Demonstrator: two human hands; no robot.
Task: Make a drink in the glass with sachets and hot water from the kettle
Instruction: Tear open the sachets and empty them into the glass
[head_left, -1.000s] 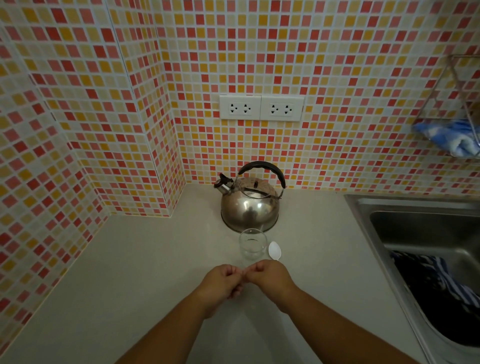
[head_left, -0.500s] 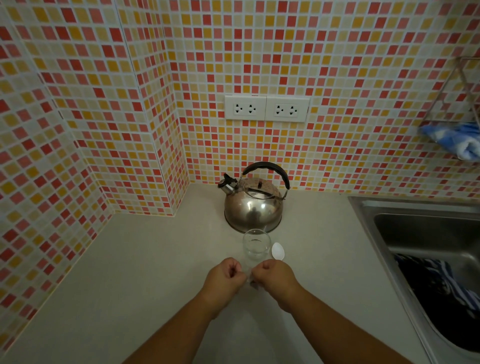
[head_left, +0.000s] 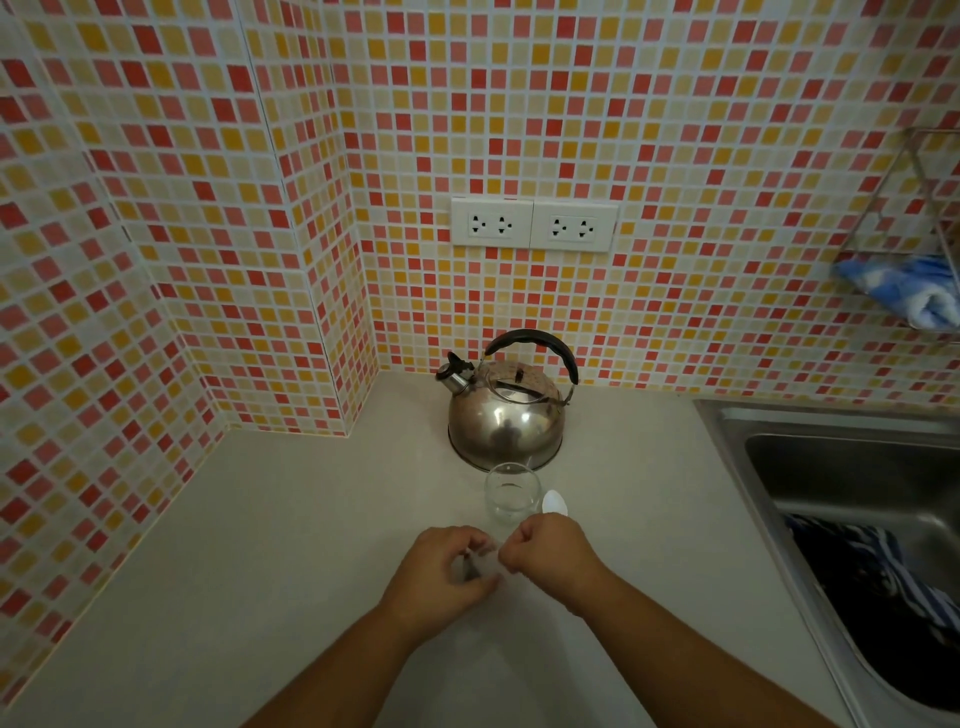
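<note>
While both hands pinch it from either side, a small pale sachet (head_left: 485, 564) sits between the fingertips, low over the countertop (head_left: 249, 545) and just in front of the glass (head_left: 511, 492); it is mostly hidden and blurred, print unreadable. Left hand (head_left: 441, 574) is curled closed on the sachet's left edge, right hand (head_left: 550, 551) closed on its right edge, knuckles up. Glass stands upright on the counter, clear, looks empty, just beyond the hands. White spoon (head_left: 555, 503) lies just right of the glass, bowl showing, handle hidden behind the right hand. Steel kettle (head_left: 506, 421) with black handle stands right behind the glass, spout to the left, near the tiled wall (head_left: 675, 156). Two double sockets (head_left: 534, 224) on the wall above it. Sink (head_left: 852, 467) at right holds dark striped cloth (head_left: 872, 582). Wire rack (head_left: 930, 208) upper right, blue cloth (head_left: 914, 288) in it.
</note>
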